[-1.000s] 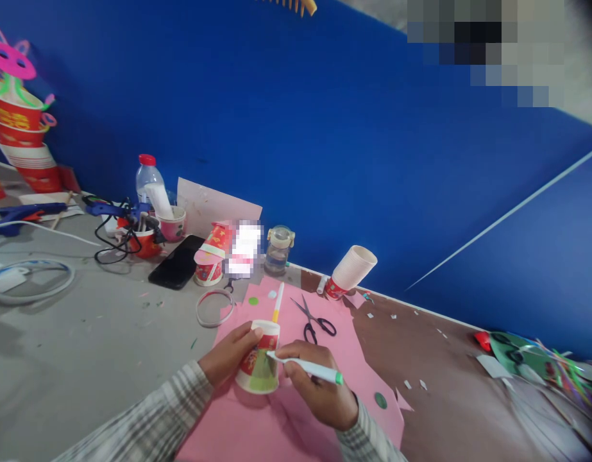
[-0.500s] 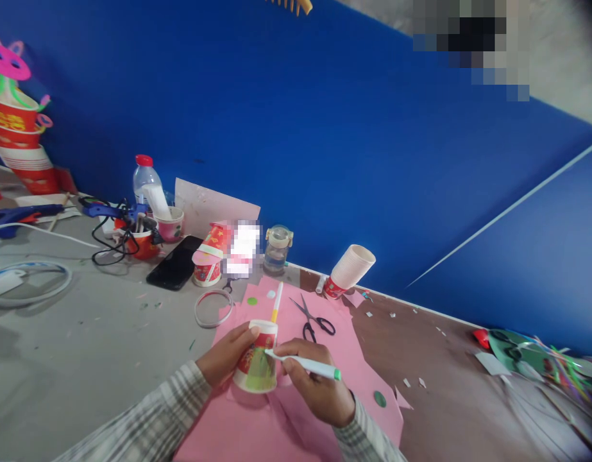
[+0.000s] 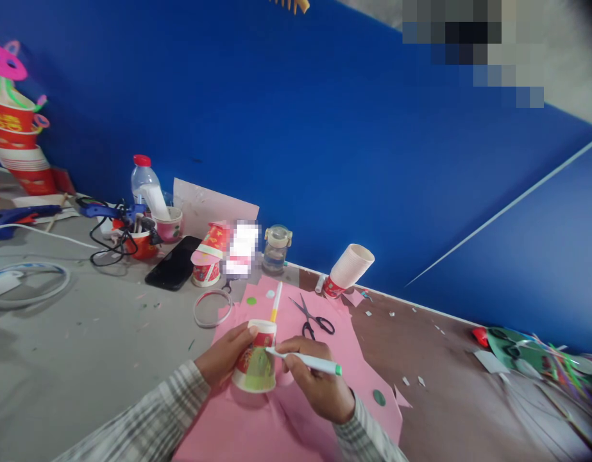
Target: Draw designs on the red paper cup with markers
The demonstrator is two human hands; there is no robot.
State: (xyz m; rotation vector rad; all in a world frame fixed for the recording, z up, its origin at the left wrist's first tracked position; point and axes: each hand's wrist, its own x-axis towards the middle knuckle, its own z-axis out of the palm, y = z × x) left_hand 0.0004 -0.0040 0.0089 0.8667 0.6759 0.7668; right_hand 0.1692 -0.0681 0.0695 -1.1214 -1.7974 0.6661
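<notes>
Item one, a red-and-white paper cup (image 3: 256,367), green patch on its side, wide end nearest us: we had it toward the left edge of the pink sheet (image 3: 360,378) on the bench (image 3: 127,346), the fingers of our left hand (image 3: 222,357) clamped on it. Item two, a white marker (image 3: 319,364) with a green end: the fingers of our right hand (image 3: 319,388) gripped it, tip at the patch's upper margin; scissors (image 3: 311,316) lay nearer the sheet's far edge. We judged short, overlapping, light strokes best, the cup well braced.
</notes>
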